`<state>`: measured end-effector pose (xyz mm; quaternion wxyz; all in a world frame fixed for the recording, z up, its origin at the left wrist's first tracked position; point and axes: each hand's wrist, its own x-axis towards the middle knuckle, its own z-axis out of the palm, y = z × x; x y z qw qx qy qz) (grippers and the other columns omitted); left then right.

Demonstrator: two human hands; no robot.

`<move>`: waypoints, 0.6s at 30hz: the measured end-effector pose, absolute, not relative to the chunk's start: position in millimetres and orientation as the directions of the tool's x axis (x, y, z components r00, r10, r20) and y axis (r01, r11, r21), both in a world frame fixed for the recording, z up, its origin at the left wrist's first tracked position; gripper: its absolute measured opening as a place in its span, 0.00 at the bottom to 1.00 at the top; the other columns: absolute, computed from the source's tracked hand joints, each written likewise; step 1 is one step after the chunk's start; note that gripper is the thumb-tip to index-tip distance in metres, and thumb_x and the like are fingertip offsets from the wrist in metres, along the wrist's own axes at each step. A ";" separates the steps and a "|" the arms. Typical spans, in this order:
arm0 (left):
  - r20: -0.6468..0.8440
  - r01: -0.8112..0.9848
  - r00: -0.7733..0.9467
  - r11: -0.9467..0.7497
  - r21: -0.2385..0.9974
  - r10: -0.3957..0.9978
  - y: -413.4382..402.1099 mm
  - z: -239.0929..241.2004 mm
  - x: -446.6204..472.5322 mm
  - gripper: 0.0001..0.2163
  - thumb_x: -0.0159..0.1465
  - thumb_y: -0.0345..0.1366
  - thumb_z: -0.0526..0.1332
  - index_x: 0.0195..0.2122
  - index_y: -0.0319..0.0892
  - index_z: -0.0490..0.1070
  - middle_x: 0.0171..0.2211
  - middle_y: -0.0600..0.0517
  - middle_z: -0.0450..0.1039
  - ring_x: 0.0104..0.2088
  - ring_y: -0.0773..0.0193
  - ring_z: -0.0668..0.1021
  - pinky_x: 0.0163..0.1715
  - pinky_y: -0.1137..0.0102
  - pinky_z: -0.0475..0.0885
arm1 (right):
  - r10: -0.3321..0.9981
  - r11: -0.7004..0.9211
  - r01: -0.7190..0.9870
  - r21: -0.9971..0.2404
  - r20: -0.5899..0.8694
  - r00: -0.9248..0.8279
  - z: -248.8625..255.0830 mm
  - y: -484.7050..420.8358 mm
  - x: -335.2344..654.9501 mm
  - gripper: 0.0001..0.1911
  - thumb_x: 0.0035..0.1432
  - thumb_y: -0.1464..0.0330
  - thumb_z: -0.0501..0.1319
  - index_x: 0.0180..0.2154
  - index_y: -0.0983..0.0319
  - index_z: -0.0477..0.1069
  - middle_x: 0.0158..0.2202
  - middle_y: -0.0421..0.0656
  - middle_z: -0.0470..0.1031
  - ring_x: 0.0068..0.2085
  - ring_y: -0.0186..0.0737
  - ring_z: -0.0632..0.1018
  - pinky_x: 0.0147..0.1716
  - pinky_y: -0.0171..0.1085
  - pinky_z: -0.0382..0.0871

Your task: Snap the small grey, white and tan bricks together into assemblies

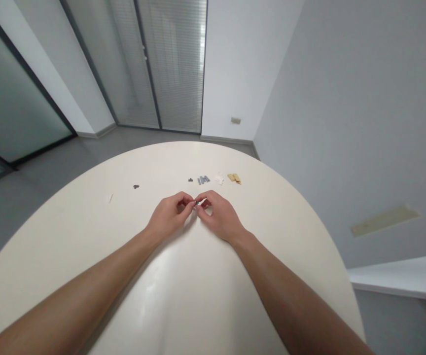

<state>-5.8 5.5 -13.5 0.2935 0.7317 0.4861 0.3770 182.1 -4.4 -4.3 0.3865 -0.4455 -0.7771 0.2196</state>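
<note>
My left hand and my right hand meet above a round cream table, their fingertips pinching a tiny dark part between them. The part is too small to tell what it is. Just beyond my right hand lies a small white piece, with a tan piece to its right. A grey ribbed piece and a small dark piece lie beyond the fingertips, apart from both hands.
Farther left on the table are a dark fragment and a white scrap. The table's curved edge runs beyond the parts, with a grey floor below it. A white ledge stands at the right.
</note>
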 end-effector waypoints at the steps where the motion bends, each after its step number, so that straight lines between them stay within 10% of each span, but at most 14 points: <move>1: 0.266 0.490 0.246 -0.357 0.795 0.932 5.4 -13.4 -5.8 0.10 0.67 0.43 0.60 0.38 0.44 0.75 0.34 0.51 0.80 0.32 0.62 0.79 0.35 0.67 0.71 | 0.863 0.505 0.524 -0.686 0.404 -0.304 -4.2 -4.3 182.0 0.06 0.64 0.69 0.60 0.44 0.58 0.71 0.43 0.42 0.77 0.39 0.37 0.78 0.42 0.38 0.70; 18: 0.259 0.497 0.266 -0.362 0.789 0.929 7.1 -14.6 -6.6 0.07 0.66 0.39 0.60 0.40 0.44 0.75 0.35 0.52 0.80 0.34 0.61 0.79 0.36 0.67 0.71 | 0.865 0.502 0.525 -0.688 0.399 -0.304 -4.6 -3.6 182.2 0.07 0.64 0.68 0.60 0.45 0.58 0.71 0.43 0.41 0.77 0.39 0.36 0.78 0.42 0.39 0.70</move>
